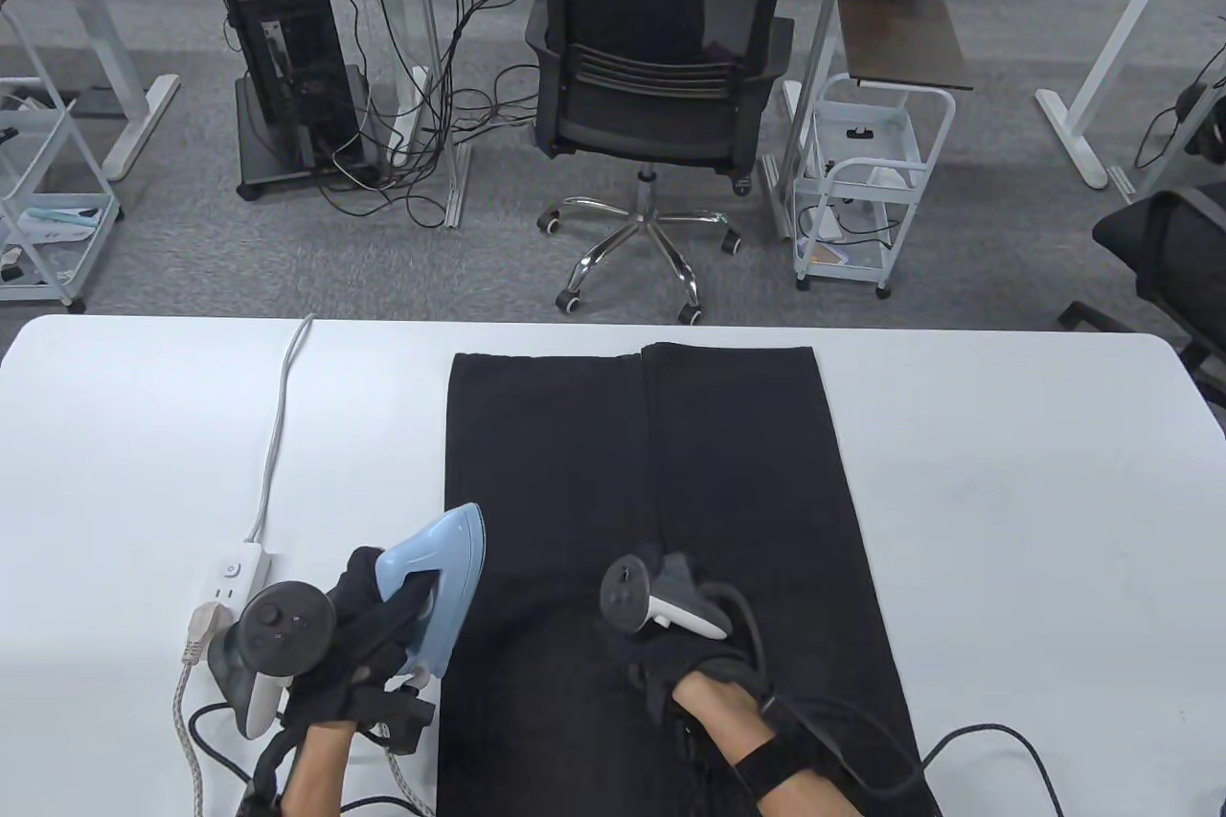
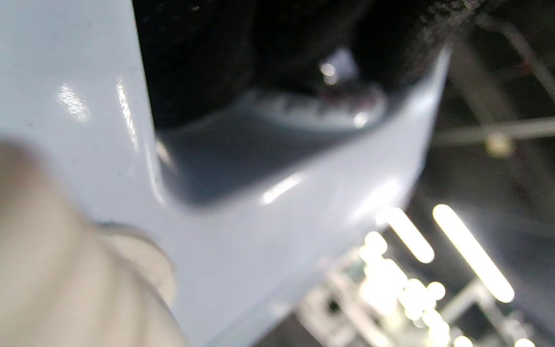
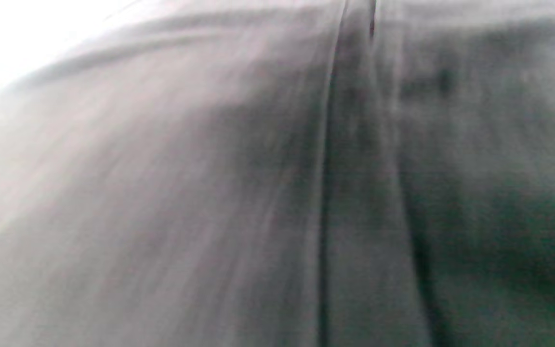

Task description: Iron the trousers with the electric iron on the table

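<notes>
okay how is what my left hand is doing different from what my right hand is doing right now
The left hand grips the light blue iron at the left edge of the trousers; the right hand holds no tool and rests on the cloth. The left hand sits over the table beside the power strip; the right hand lies on the middle of the trousers. Both wear dark gloves with trackers.
</notes>
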{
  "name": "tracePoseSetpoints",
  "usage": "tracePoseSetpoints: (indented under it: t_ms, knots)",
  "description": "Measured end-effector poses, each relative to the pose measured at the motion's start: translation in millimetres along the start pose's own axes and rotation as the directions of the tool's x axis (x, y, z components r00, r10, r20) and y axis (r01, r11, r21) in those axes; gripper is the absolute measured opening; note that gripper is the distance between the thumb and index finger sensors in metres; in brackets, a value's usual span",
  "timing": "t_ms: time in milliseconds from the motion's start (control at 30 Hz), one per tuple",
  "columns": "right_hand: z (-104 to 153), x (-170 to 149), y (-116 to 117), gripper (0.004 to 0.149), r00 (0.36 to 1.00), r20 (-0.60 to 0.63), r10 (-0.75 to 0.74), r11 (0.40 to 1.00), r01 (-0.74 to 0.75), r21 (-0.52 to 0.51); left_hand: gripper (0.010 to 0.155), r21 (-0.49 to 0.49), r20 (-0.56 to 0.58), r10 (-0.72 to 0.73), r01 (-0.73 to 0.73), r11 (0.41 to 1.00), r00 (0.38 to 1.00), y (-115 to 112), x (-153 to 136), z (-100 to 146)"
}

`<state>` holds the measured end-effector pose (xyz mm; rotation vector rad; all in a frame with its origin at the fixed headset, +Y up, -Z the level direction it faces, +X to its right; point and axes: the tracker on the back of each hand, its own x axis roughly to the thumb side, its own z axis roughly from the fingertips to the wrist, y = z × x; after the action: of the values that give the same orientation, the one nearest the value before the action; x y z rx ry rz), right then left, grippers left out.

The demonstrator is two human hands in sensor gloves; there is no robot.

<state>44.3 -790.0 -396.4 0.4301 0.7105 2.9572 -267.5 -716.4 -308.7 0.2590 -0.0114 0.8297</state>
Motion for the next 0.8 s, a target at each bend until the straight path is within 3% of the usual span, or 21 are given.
tracePoseSetpoints:
  t_ms: [133, 267, 333, 567, 800]
  knots:
    - [-32, -10, -5, 0.072, 0.998, -0.067, 0.019, 1.000, -0.018, 0.018, 0.040, -0.004, 0.011, 0.018, -0.018, 1.000, 1.000, 1, 0, 0]
    - [-55, -17, 15, 0.069, 0.994, -0.105, 0.020, 0.995, -0.010, 0.098, 0.040, -0.005, 0.000, 0.022, -0.022, 1.000, 1.000, 1, -3, 0]
    - [-53, -18, 17, 0.068, 0.994, -0.103, -0.027, 0.999, 0.029, 0.017, 0.040, -0.009, -0.006, 0.020, -0.020, 1.000, 1.000, 0, -4, 0]
    - [-46, -15, 22, 0.067, 0.994, -0.108, 0.007, 0.999, -0.002, 0.041, 0.040, -0.018, -0.003, 0.001, -0.001, 1.000, 1.000, -3, -4, 0]
    - [-21, -12, 36, 0.067, 0.996, -0.086, 0.035, 0.998, -0.031, 0.047, 0.040, -0.037, -0.034, -0.026, 0.025, 0.999, 0.999, -6, -8, -1]
